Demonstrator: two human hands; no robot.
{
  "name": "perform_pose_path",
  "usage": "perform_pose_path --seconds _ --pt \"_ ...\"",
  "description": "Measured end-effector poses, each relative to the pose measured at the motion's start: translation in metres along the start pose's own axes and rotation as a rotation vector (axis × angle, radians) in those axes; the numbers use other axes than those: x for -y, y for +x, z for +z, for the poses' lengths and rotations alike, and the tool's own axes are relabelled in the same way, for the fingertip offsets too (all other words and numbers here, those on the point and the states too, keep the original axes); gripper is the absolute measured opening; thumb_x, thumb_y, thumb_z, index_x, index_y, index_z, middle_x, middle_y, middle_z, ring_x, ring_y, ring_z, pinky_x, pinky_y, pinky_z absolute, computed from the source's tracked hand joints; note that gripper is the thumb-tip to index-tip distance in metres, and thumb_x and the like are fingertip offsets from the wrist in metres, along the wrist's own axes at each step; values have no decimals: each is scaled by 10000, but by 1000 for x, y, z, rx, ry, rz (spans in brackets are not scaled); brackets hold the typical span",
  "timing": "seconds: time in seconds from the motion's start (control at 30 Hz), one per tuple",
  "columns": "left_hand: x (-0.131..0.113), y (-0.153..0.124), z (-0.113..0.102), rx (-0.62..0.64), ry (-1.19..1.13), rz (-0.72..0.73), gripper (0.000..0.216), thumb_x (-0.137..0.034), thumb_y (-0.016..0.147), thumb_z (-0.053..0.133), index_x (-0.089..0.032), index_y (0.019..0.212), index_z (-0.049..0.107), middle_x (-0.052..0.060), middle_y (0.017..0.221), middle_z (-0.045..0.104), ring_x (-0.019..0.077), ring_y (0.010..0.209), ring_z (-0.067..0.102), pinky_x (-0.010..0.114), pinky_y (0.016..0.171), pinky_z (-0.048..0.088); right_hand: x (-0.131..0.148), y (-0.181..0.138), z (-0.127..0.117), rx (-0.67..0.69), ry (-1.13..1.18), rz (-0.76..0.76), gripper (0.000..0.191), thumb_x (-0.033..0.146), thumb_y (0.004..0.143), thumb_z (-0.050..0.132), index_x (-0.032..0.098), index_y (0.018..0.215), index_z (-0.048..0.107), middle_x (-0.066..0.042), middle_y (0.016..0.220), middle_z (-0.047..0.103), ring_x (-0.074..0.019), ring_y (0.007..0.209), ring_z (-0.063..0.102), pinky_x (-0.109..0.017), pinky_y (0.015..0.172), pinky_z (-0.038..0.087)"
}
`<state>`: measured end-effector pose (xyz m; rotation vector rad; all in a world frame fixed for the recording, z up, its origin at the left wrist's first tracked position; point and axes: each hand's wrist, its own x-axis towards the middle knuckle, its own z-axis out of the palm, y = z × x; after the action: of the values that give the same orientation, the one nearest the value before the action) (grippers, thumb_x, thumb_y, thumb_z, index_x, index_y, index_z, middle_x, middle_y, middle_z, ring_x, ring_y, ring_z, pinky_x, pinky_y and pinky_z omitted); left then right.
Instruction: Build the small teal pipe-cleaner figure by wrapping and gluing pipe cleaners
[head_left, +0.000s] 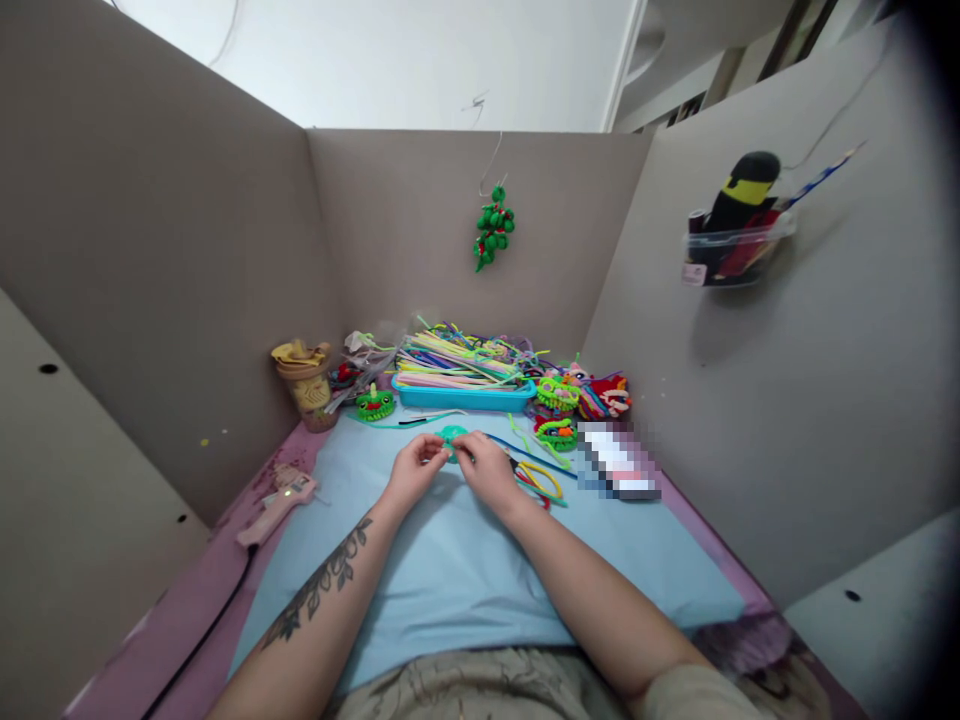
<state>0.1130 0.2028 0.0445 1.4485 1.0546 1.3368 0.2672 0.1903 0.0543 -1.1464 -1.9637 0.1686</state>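
Between both hands, over the middle of the light blue cloth [442,560], is a small teal piece that looks like bent pipe cleaner [454,436]. My left hand [415,468] pinches its left side with thumb and fingers. From the right, my right hand [486,470] closes on it too, its fingertips touching the same piece. Fingers cover part of its shape. Just right of my right hand lie scissors [546,480] with yellow and red handles, beside loose blue and green pipe cleaners [534,448].
A blue tray [465,399] heaped with pipe cleaners stands at the back. Finished-looking green figures [375,403] sit around it. A pink glue gun [279,508] with a black cord lies left, near a brown cup [306,385]. A blurred phone [619,462] lies right. Grey panels enclose the table.
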Motion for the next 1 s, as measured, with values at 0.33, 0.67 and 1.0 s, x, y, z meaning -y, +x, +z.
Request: perform_pose_path --seconds 0.33,0.67,1.0 --pt "-5 -6 3 47 78 18 257 -322 646 687 -171 834 599 21 709 614 143 667 578 224 578 446 -5 -1 5 1 94 14 195 153 832 451 193 891 632 -43 875 621 -151 847 559 -271 771 433" --pt "7 -4 1 25 66 74 351 -281 678 665 -182 988 533 25 787 607 145 738 593 245 654 466 -6 -2 6 37 81 23 136 193 840 476 188 847 612 -34 853 611 -154 839 554 -263 768 420" --pt "7 -3 1 10 108 98 334 -261 694 649 -177 986 508 25 785 607 144 731 602 241 639 476 -1 -3 4 25 97 30 121 183 820 472 189 806 593 -26 799 597 -158 791 542 -260 723 405"
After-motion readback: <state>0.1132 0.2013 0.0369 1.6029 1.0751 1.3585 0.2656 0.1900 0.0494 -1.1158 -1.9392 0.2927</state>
